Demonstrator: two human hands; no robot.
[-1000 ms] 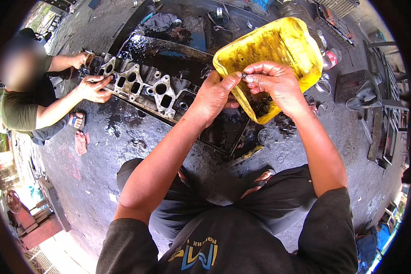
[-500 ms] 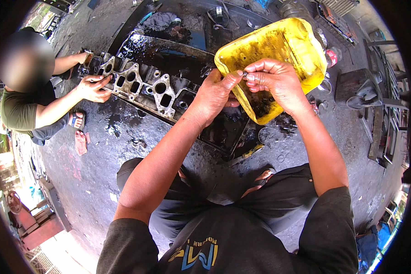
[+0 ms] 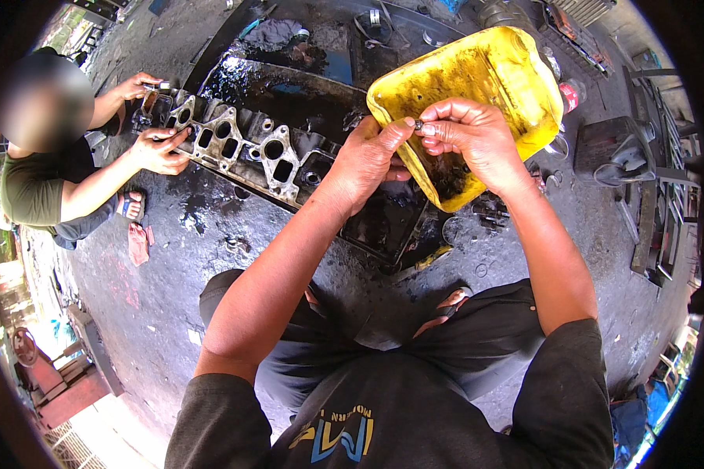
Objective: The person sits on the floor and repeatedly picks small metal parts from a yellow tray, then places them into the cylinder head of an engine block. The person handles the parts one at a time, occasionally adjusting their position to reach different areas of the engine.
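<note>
A small dark metal part (image 3: 418, 125) sits between the fingertips of both hands, in front of the yellow container. My right hand (image 3: 471, 141) is closed in a pinch at its right side. My left hand (image 3: 370, 160) is also closed, thumb tip against the part, while its other fingers are partly hidden by the yellow container's left rim. That cut-open yellow plastic container (image 3: 516, 86) is tilted, its inside smeared with black oil and dark residue. To the left lies an oily metal cylinder head (image 3: 246, 148) with several ports.
A co-worker (image 3: 51, 172) crouches at the left, one hand (image 3: 160, 152) on the cylinder head. An oily metal tray (image 3: 313, 82) lies behind it. At the right are a dark jug (image 3: 612, 152), a bottle (image 3: 572, 95) and metal racks. A pinkish rag (image 3: 138, 244) lies on the floor.
The co-worker's farther hand has risen off the end of the cylinder head, with a small light-coloured thing at its fingers. The yellow container has shifted very slightly; my hands stay nearly in place.
</note>
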